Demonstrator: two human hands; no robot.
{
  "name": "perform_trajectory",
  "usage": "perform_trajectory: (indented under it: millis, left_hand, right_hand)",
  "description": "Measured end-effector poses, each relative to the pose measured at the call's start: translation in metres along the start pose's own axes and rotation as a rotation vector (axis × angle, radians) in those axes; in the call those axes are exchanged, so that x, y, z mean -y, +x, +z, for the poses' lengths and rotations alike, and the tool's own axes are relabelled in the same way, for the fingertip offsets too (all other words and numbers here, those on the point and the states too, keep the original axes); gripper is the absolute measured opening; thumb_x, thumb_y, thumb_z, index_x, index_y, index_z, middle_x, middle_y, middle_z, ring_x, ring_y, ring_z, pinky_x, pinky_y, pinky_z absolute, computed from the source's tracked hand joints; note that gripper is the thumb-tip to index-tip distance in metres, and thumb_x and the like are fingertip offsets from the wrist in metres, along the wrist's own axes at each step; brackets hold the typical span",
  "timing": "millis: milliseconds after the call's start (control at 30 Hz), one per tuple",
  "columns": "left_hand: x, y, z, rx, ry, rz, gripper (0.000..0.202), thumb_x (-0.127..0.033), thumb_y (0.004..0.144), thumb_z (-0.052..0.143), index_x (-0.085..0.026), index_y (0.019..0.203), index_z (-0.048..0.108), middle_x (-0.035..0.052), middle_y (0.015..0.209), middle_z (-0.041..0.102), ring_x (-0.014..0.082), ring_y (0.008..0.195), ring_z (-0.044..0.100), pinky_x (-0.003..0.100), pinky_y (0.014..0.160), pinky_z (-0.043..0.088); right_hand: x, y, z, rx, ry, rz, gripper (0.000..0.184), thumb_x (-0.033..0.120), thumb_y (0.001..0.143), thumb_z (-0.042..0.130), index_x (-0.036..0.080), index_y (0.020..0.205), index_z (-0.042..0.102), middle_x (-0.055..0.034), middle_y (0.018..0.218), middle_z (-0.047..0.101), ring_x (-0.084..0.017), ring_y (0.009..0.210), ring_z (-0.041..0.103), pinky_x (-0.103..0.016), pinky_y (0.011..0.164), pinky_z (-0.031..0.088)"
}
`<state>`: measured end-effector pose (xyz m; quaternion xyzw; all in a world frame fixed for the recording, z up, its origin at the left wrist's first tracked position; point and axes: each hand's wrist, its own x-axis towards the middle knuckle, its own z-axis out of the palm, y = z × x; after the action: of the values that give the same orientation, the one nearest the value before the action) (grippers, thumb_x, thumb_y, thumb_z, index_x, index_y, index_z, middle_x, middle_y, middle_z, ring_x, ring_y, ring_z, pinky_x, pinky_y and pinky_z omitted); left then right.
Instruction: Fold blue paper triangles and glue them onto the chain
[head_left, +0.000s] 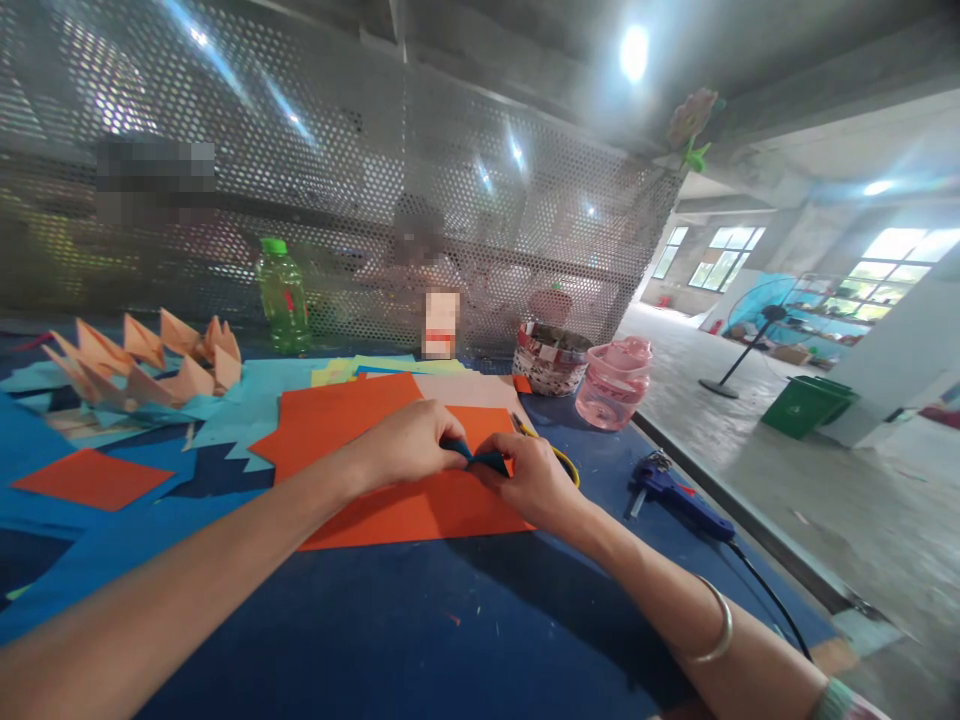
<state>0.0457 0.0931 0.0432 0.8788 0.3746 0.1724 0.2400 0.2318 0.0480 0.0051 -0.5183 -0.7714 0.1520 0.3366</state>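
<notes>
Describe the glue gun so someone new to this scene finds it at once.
Start at the blue table and follow its right edge. Just past the right hand, nearer than the pink jar, lies the glue gun. Only it has a nozzle and a trailing black cord.

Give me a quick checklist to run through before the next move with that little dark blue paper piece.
1. Left hand and right hand both pinch the small dark blue paper piece: ok.
2. Flat orange paper sheet lies underneath: ok.
3. Blue glue gun lies apart from the hands, to the right: ok.
4. Yellow-handled tool clear of the right hand: not ok, it lies right beside it.
5. Paper edges lined up: cannot tell, fingers hide them.
</notes>
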Motion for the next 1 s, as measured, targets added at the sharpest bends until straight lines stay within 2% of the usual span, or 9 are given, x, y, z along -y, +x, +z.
perform_trajectory:
  millis: [133, 333, 633, 833, 1000]
  left_hand:
    - [0.001, 0.002, 0.003, -0.005, 0.086, -0.044, 0.015, -0.024, 0.072, 0.059, -0.018, 0.073, 0.073, 0.0011, 0.066, 0.069, 0.0139, 0.06, 0.055, 0.025, 0.056, 0.032]
    - [-0.002, 0.002, 0.006, -0.038, 0.239, -0.046, 0.012, -0.022, 0.073, 0.059, -0.018, 0.073, 0.071, 0.0045, 0.072, 0.07, 0.0181, 0.067, 0.059, 0.028, 0.057, 0.033]
    - [-0.001, 0.001, 0.012, -0.027, 0.234, -0.023, 0.013, -0.019, 0.071, 0.058, -0.02, 0.073, 0.071, 0.0036, 0.074, 0.073, 0.0189, 0.071, 0.063, 0.028, 0.061, 0.037]
    - [-0.003, 0.001, 0.009, -0.048, 0.284, -0.023, 0.014, -0.021, 0.073, 0.059, -0.02, 0.075, 0.073, 0.0048, 0.076, 0.074, 0.0205, 0.073, 0.064, 0.029, 0.061, 0.038]
    - [-0.003, 0.002, 0.009, -0.048, 0.341, -0.042, 0.013, -0.022, 0.075, 0.06, -0.02, 0.077, 0.073, 0.0056, 0.078, 0.074, 0.0219, 0.074, 0.065, 0.029, 0.061, 0.038]
  right_hand:
    - [0.001, 0.0, -0.002, -0.004, -0.062, -0.015, 0.007, 0.021, 0.078, 0.071, 0.018, 0.084, 0.072, -0.0047, 0.081, 0.074, -0.017, 0.073, 0.067, -0.025, 0.066, 0.043]
    - [-0.002, 0.001, 0.003, -0.004, -0.046, -0.023, 0.009, 0.026, 0.082, 0.069, 0.019, 0.086, 0.071, -0.0035, 0.08, 0.074, -0.017, 0.073, 0.067, -0.025, 0.066, 0.044]
    - [-0.006, -0.002, 0.005, 0.008, -0.008, -0.07, 0.006, 0.016, 0.079, 0.069, 0.019, 0.084, 0.07, -0.0033, 0.084, 0.075, -0.017, 0.077, 0.068, -0.025, 0.07, 0.047]
    - [-0.006, -0.001, 0.006, 0.016, -0.04, -0.07, 0.009, 0.018, 0.081, 0.068, 0.019, 0.09, 0.069, -0.0034, 0.084, 0.074, -0.016, 0.075, 0.066, -0.025, 0.068, 0.045]
    - [-0.007, -0.001, 0.007, 0.054, 0.017, -0.012, 0.014, 0.018, 0.079, 0.07, 0.019, 0.093, 0.068, -0.0018, 0.081, 0.073, -0.015, 0.07, 0.065, -0.023, 0.063, 0.044]
